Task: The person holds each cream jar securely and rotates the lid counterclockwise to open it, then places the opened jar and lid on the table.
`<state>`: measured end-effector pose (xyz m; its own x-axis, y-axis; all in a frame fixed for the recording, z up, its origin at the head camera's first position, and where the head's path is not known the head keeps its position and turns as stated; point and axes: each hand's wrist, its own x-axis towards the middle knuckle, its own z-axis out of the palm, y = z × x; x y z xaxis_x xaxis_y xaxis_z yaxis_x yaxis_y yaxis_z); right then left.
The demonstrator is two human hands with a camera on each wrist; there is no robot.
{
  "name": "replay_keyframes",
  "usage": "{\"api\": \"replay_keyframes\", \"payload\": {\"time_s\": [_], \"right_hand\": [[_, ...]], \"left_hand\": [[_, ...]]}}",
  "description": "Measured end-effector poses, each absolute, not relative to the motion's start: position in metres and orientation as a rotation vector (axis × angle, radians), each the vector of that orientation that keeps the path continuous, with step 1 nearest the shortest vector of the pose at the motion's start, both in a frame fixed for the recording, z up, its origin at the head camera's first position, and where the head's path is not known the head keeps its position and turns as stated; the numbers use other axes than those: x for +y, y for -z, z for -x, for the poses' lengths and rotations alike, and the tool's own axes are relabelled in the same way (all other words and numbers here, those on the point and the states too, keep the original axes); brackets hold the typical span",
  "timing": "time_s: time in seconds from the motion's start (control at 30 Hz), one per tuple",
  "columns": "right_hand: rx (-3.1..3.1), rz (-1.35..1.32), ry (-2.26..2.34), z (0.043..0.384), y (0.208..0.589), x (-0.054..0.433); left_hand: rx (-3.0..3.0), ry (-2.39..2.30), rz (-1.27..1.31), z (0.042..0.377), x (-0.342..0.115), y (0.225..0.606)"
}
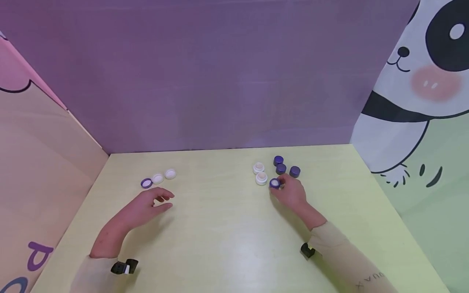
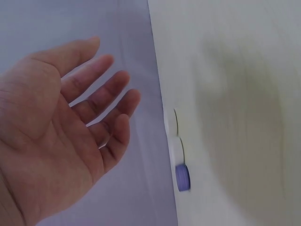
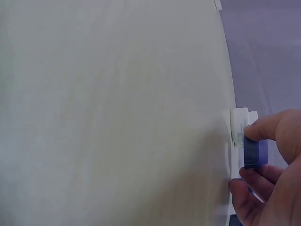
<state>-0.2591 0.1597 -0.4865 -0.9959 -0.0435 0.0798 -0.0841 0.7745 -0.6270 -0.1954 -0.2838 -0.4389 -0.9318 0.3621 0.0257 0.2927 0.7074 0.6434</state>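
In the head view my right hand [image 1: 291, 193] pinches a small round purple jar [image 1: 275, 183] with a pale inside facing up. The right wrist view shows this purple jar [image 3: 254, 153] between thumb and fingertips, beside a white jar [image 3: 239, 123]. Two small white jars [image 1: 261, 178] stand left of that hand, tops off. Beyond it are three purple jars [image 1: 281, 169] with purple tops. My left hand [image 1: 146, 207] hovers above the table, fingers loosely bent and holding nothing. Nearest it lie a purple lid [image 1: 146, 183] and two white lids [image 1: 158, 178].
The pale wooden table [image 1: 220, 244] meets a purple backdrop [image 1: 227, 81] at its far edge. A panda-printed panel [image 1: 410, 134] stands on the right, a pink and beige one [image 1: 44, 146] on the left. Dark wrist devices [image 1: 124, 267] sit by both sleeves.
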Motion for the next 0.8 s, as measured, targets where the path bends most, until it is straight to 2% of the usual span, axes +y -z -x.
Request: {"api": "replay_keyframes", "payload": {"time_s": [0.8], "right_hand": [[-2.973,-0.048,-0.967,0.277,0.489,0.155]], "left_hand": [[2.651,-0.98,-0.622,0.179,-0.235,0.429]]}}
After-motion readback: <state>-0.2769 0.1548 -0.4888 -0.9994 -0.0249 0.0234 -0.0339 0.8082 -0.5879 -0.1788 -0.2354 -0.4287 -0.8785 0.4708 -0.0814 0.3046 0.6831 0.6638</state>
